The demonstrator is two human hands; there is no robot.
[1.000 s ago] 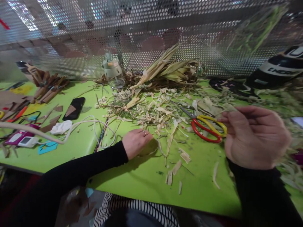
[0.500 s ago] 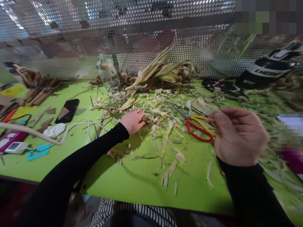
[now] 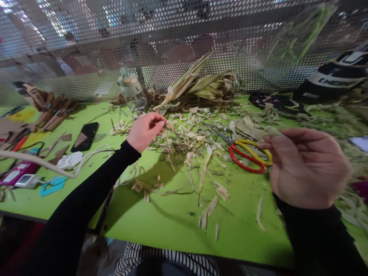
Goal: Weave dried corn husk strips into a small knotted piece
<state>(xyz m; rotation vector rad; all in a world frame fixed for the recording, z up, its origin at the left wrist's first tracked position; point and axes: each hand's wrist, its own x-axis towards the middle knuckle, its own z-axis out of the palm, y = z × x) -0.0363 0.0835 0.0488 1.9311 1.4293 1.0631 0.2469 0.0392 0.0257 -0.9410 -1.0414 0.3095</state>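
Observation:
My left hand [image 3: 146, 130] is raised just over the heap of dry husk scraps [image 3: 186, 134], thumb and fingers pinched together. What sits between its fingertips is too small to make out; pale shreds lie right behind them. At the right, my right hand [image 3: 310, 166] is closed, with a thin, pale green piece of corn husk [image 3: 273, 132] at its thumb and finger. Just left of that hand lie scissors [image 3: 247, 157] with one red and one yellow handle, blades pointing into the scraps. A bundle of dried corn husks [image 3: 186, 82] rests behind the heap.
A perforated metal screen [image 3: 172, 38] borders the green table [image 3: 178, 237]. A clear bottle with a pale green top [image 3: 130, 88] stands before it. Leftward lie a phone [image 3: 86, 136], white cable [image 3: 94, 153], purple power strip [image 3: 21, 168] and brown sticks [image 3: 53, 111]. A black bottle [image 3: 327, 82] leans rightward.
My left hand has lifted off the scraps, moving up and left, and its fingers have closed to a pinch. The right hand still holds the husk piece; the view has shifted slightly.

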